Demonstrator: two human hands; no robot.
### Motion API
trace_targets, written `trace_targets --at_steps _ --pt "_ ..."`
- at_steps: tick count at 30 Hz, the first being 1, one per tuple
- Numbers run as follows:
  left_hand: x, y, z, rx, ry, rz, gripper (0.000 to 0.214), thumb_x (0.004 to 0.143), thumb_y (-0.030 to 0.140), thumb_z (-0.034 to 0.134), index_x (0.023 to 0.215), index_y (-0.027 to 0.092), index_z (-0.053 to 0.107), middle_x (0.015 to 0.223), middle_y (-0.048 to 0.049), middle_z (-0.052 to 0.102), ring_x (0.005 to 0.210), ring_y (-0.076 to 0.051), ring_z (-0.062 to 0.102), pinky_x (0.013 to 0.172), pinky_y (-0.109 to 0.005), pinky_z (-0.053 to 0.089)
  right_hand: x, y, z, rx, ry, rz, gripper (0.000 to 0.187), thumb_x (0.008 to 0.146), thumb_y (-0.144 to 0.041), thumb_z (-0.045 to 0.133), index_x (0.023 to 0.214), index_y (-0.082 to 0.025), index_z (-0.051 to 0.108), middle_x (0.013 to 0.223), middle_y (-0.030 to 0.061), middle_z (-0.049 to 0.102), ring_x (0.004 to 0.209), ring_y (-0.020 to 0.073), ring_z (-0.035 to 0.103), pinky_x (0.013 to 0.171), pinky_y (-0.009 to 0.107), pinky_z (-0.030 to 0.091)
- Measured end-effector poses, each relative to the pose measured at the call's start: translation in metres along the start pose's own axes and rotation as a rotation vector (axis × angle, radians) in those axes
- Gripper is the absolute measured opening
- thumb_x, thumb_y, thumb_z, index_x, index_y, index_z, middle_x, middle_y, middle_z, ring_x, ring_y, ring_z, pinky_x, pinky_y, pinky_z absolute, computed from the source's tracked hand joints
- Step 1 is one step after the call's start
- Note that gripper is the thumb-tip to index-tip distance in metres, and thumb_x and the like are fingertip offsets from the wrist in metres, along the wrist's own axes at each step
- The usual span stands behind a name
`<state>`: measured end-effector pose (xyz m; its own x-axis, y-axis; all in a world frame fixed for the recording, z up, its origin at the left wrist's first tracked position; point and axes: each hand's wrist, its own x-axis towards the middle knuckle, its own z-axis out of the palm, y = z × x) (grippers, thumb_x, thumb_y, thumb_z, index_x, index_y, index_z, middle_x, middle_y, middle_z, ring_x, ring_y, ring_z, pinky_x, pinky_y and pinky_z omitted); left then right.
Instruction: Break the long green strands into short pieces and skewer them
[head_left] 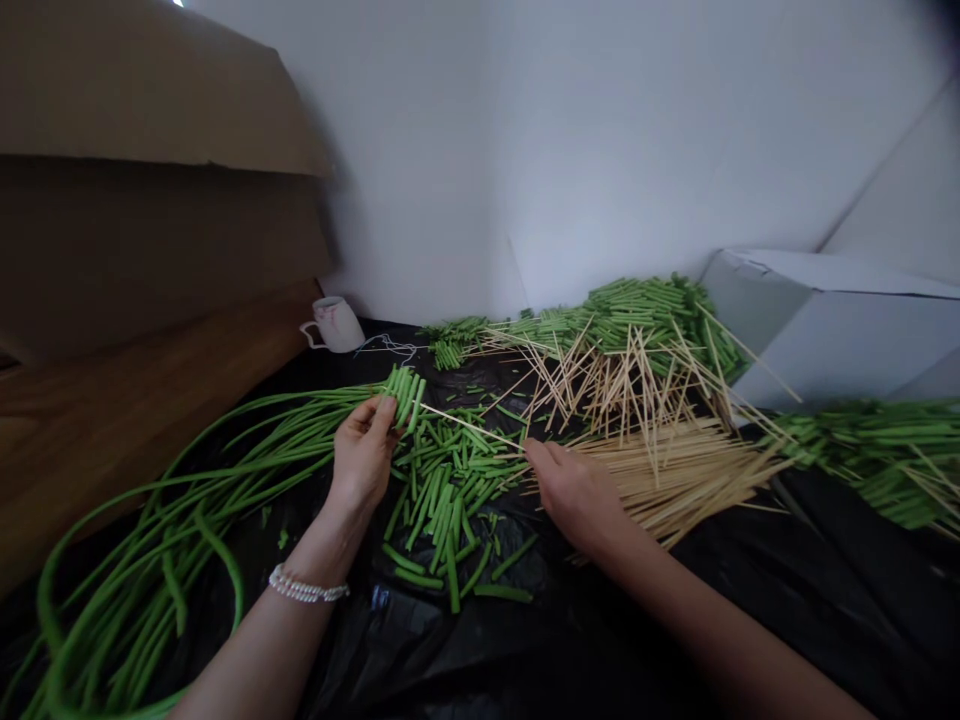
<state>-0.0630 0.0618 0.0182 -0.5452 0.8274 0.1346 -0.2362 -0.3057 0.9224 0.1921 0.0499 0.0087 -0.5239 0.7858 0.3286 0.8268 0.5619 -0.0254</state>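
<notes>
Several short green bean pieces (406, 392) sit side by side on the far end of a thin wooden skewer (472, 426). My left hand (365, 450) is closed around these pieces, thumb on top. The skewer's near end is pinched in my right hand (574, 490), to the right. Below and between my hands lies a loose heap of cut bean pieces (454, 500). Long uncut beans (217, 470) spread out to the left, passing behind my left hand. A bundle of bare skewers (682, 470) lies just beyond my right hand.
Piles of skewered bean pieces (645, 310) lie at the back, with more skewered beans (877, 450) at right. A white mug (335, 325) stands by tangled string (390, 347). Cardboard (150, 230) rises at left, a white box (847, 325) at right. Black plastic sheeting (465, 660) covers the surface.
</notes>
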Motion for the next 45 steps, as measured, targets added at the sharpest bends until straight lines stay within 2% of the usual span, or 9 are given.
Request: trace_targets --at_steps 5,10,14,21,25,28,33,39,45 --pt "-0.003 0.003 0.002 -0.018 -0.087 -0.033 0.034 0.069 0.046 0.075 0.083 0.016 0.067 0.071 0.0004 0.065 0.063 -0.009 0.057 0.058 -0.02 0.044 0.005 0.016 -0.004 0.084 0.141 0.086 0.026 0.087 -0.006 0.039 0.093 -0.016 0.062 0.079 0.0073 0.066 0.069 0.0166 0.06 0.059 0.025 0.036" --pt "-0.003 0.003 0.0 -0.013 -0.136 -0.104 0.042 0.074 0.051 0.069 0.093 0.014 0.07 0.074 -0.0038 0.069 0.062 -0.009 0.059 0.057 -0.019 0.044 0.016 0.051 -0.012 0.729 0.399 0.374 0.027 0.095 -0.035 0.038 0.091 -0.019 0.059 0.07 0.0019 0.066 0.049 0.0112 0.056 0.052 0.023 0.042" --pt "-0.005 0.001 0.0 0.006 -0.142 -0.127 0.041 0.073 0.05 0.07 0.091 0.013 0.07 0.07 -0.0029 0.068 0.059 -0.008 0.058 0.055 -0.018 0.042 0.023 0.085 -0.016 1.227 0.495 0.589 0.036 0.084 -0.052 0.053 0.094 -0.018 0.057 0.06 -0.0018 0.062 0.034 0.0078 0.046 0.035 0.02 0.03" --pt "-0.009 0.002 0.004 0.017 -0.157 -0.18 0.039 0.07 0.047 0.073 0.089 0.013 0.071 0.069 -0.0028 0.067 0.058 -0.008 0.057 0.054 -0.019 0.041 0.022 0.109 -0.016 1.467 0.473 0.699 0.043 0.066 -0.054 0.069 0.087 -0.017 0.062 0.053 -0.0048 0.057 0.03 0.0023 0.03 0.032 0.019 0.015" --pt "-0.009 0.0 0.004 0.037 -0.179 -0.194 0.037 0.071 0.046 0.073 0.087 0.013 0.071 0.069 -0.0029 0.066 0.058 -0.009 0.057 0.054 -0.019 0.04 0.02 0.094 -0.022 1.512 0.2 0.625 0.041 0.074 -0.054 0.063 0.091 -0.017 0.065 0.057 -0.0021 0.061 0.032 0.0032 0.031 0.034 0.02 0.013" --pt "-0.009 -0.002 0.004 0.047 -0.19 -0.188 0.037 0.071 0.046 0.073 0.086 0.013 0.071 0.069 -0.0029 0.066 0.057 -0.009 0.057 0.054 -0.02 0.04 0.019 0.08 -0.028 1.461 -0.047 0.518 0.042 0.081 -0.056 0.054 0.093 -0.018 0.067 0.06 -0.0006 0.063 0.034 0.0042 0.034 0.034 0.021 0.016" --pt "-0.01 -0.003 0.006 0.056 -0.206 -0.198 0.037 0.07 0.046 0.073 0.084 0.012 0.071 0.069 -0.0032 0.066 0.058 -0.009 0.057 0.055 -0.02 0.04 0.016 0.068 -0.03 1.121 -0.241 0.353 0.023 0.08 -0.04 0.059 0.086 -0.019 0.066 0.061 -0.0022 0.063 0.039 0.0069 0.042 0.04 0.021 0.031" --pt "-0.012 -0.004 0.007 0.065 -0.213 -0.218 0.037 0.068 0.046 0.075 0.082 0.012 0.072 0.068 -0.0033 0.066 0.058 -0.009 0.057 0.055 -0.02 0.04 0.013 0.071 -0.02 0.434 -0.207 0.153 0.015 0.075 -0.013 0.055 0.07 -0.02 0.068 0.07 0.0006 0.067 0.066 0.0134 0.058 0.061 0.025 0.038" --pt "-0.012 -0.005 0.008 0.075 -0.203 -0.218 0.038 0.067 0.046 0.076 0.081 0.011 0.072 0.066 -0.0034 0.066 0.057 -0.009 0.056 0.055 -0.02 0.04 0.004 0.071 -0.022 -0.059 -0.249 0.164 0.023 0.074 -0.002 0.048 0.073 -0.017 0.066 0.075 0.0087 0.067 0.069 0.0181 0.061 0.059 0.027 0.035"
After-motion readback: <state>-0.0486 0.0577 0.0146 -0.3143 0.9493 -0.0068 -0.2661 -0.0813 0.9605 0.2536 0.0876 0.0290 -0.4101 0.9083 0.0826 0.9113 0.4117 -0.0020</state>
